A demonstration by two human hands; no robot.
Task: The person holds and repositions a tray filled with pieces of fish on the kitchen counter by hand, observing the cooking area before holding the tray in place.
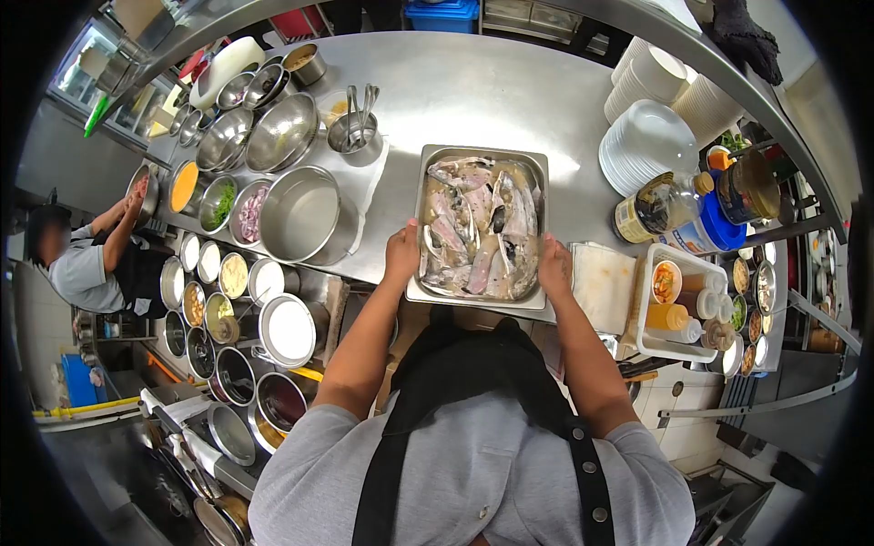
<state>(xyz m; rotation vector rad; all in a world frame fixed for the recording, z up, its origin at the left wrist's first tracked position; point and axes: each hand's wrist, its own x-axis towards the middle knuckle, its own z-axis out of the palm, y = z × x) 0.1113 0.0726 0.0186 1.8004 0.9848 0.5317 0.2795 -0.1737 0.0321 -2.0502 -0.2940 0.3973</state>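
Note:
A rectangular metal tray (pixel 430 293) sits at the front edge of the steel counter, straight ahead of me. Inside it lie several pieces of raw fish (pixel 480 214) in a cloudy liquid. My left hand (pixel 401 252) grips the tray's left side, with the thumb near the rim. On the opposite side, my right hand (pixel 554 265) is closed on the tray's right edge. The fingers of both hands are partly hidden by the tray.
Metal bowls (pixel 282 133) and a large pot (pixel 299 214) stand left. On the right are stacked white plates (pixel 648 150), an oil bottle (pixel 665 207), a cutting board (pixel 602 287) and a white bin of sauce bottles (pixel 645 344). A co-worker (pixel 91 259) handles a bowl at far left.

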